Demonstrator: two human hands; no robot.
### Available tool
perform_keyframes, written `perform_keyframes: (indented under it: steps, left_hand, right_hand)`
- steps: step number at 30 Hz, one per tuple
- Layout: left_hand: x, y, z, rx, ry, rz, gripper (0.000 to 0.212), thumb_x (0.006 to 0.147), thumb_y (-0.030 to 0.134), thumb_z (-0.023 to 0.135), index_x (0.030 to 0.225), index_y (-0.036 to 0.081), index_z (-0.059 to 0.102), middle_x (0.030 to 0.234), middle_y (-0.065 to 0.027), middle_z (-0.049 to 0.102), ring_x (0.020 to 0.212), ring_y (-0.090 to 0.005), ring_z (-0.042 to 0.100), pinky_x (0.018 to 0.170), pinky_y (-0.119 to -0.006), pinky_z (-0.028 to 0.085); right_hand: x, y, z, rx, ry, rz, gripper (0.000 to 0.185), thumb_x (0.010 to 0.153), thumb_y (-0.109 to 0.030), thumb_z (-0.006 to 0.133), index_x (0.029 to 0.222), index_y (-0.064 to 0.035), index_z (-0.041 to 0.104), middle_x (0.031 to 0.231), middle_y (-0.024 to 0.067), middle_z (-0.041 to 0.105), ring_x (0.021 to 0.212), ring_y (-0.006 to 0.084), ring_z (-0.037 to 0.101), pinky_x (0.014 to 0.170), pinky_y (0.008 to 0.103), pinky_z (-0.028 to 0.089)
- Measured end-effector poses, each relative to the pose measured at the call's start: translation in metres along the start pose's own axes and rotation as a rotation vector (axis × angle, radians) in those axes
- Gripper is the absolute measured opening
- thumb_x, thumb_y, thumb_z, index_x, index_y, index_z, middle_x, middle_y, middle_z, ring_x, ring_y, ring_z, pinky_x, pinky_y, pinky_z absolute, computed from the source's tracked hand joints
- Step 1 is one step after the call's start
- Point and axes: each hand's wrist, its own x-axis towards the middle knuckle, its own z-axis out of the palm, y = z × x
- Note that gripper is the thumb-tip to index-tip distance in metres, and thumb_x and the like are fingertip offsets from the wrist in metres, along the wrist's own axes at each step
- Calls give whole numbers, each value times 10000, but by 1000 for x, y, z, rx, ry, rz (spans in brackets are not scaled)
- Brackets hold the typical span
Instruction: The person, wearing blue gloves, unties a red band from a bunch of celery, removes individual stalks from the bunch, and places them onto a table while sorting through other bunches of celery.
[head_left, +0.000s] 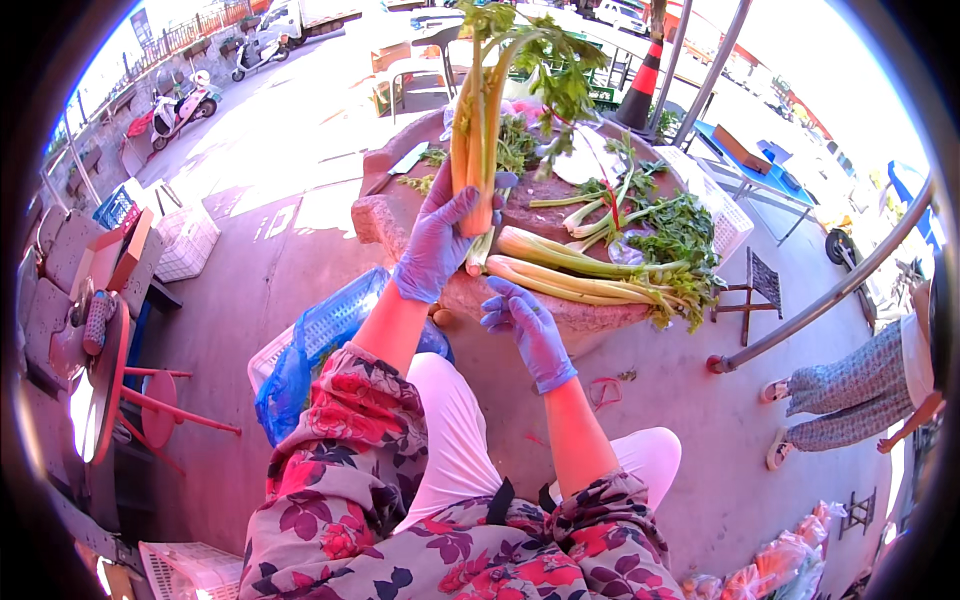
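My left hand, in a thin purple glove, grips an upright bunch of celery near its base, with the leaves at the top. Lower and to the right, my right hand, gloved alike, is raised with its fingers curled near the table's edge; whether something small is between the fingertips cannot be told. Several celery bunches lie on the low brown table, their leaves to the right. Thinner stalks with a red tie lie behind them. A knife rests at the table's left edge.
A basket with a blue plastic bag stands left of my legs. A folding stool and a metal pole are to the right, near a standing person. A round red table is far left, and bagged goods lie at lower right.
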Motion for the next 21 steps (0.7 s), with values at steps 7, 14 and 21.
perform_keyframes:
  steps: [7, 14, 21]
  left_hand:
    - [38, -13, -131, 398, 212, -292, 412, 844, 148, 541, 1238, 112, 430, 992, -91, 591, 849, -166, 579, 631, -287, 494]
    - [31, -53, -229, 1235, 236, -558, 472, 753, 300, 613, 1115, 24, 487, 907, -146, 615, 768, -242, 603, 675, -349, 461]
    - [18, -67, -119, 2131, 89, -197, 466, 710, 289, 615, 1066, 10, 503, 1148, -203, 495, 988, -338, 509, 828, -428, 418]
  right_hand:
    - [27, 45, 5, 21, 61, 169, 293, 905, -201, 472, 1140, -44, 552, 861, 33, 624, 735, 90, 571, 690, 242, 463]
    - [23, 63, -13, -37, 144, 276, 249, 905, -197, 470, 1088, -76, 589, 830, 26, 625, 703, 92, 569, 651, 220, 456]
    - [22, 56, -48, -30, 580, -21, 268, 894, -132, 464, 1140, -67, 546, 857, 38, 610, 703, 104, 574, 620, 228, 462]
